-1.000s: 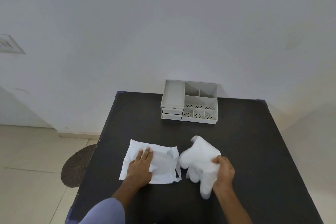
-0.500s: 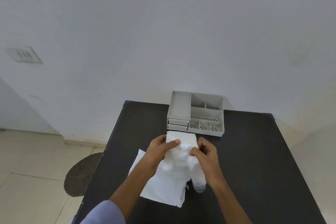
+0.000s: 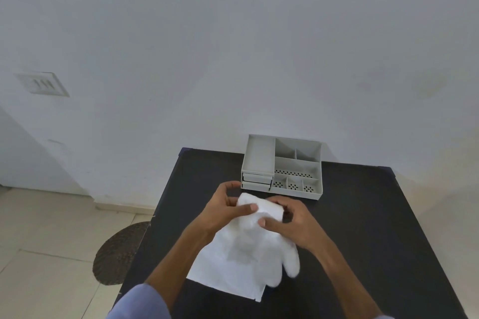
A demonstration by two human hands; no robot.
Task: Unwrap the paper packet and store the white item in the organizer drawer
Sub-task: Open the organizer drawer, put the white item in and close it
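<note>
A white glove [image 3: 261, 241] hangs between both hands above the black table [image 3: 375, 228], its fingers dangling low and to the right. My left hand [image 3: 223, 211] pinches the glove's cuff on the left; my right hand [image 3: 287, 224] pinches it on the right. Under the glove lies the opened white paper wrapper [image 3: 225, 277], flat on the table. The grey organizer [image 3: 282, 167] stands at the table's far edge, with two shut drawers [image 3: 256, 181] at its lower left.
The organizer's top holds several open compartments, some with perforated floors. A dark round mat [image 3: 116, 254] lies on the tiled floor left of the table. A white wall rises right behind the table.
The left hand left the flat wrapper and joined the right on the glove, which was lifted toward the middle. Since half a second ago the hands hold much the same pose.
</note>
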